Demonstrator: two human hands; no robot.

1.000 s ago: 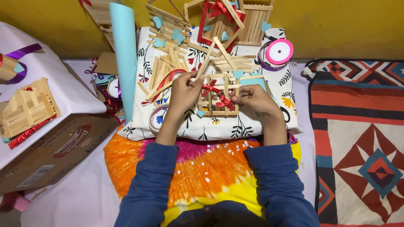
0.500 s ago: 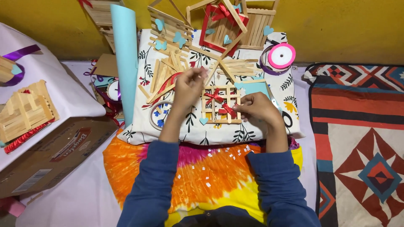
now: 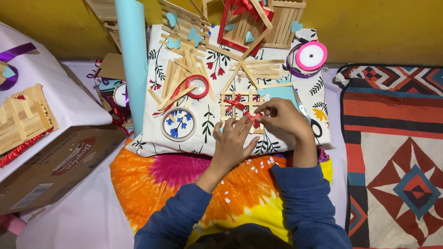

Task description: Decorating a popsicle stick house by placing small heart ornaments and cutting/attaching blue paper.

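A: Where is the work just now?

B: At the middle of the frame, on a floral cushion (image 3: 295,138). A small stick grid (image 3: 240,110) lies there, with one red bow (image 3: 234,102) already at its upper left. The right hand (image 3: 281,117) pinches a second red bow (image 3: 253,117) between its fingers (image 3: 264,110) at the grid's lower right. The left hand (image 3: 232,143) lies just below, fingers spread and released, their tips touching the grid's lower edge and gripping nothing.

A: How should this step be done well?

B: I'd say keep the left hand pressing the grid flat so that it can't slide on the soft cushion, set the bow squarely on a crossing of sticks, and hold it down lightly until it stays.

A: Any packages or labels about?

B: A brown cardboard box (image 3: 55,166) sits at the lower left, with a red-and-white printed mark on its side and a white barcode label nearer the corner. A pink ribbon spool (image 3: 311,56) is at the upper right of the cushion, a tape roll (image 3: 178,123) left of the grid, and a light-blue paper roll (image 3: 134,55) stands at the upper left.
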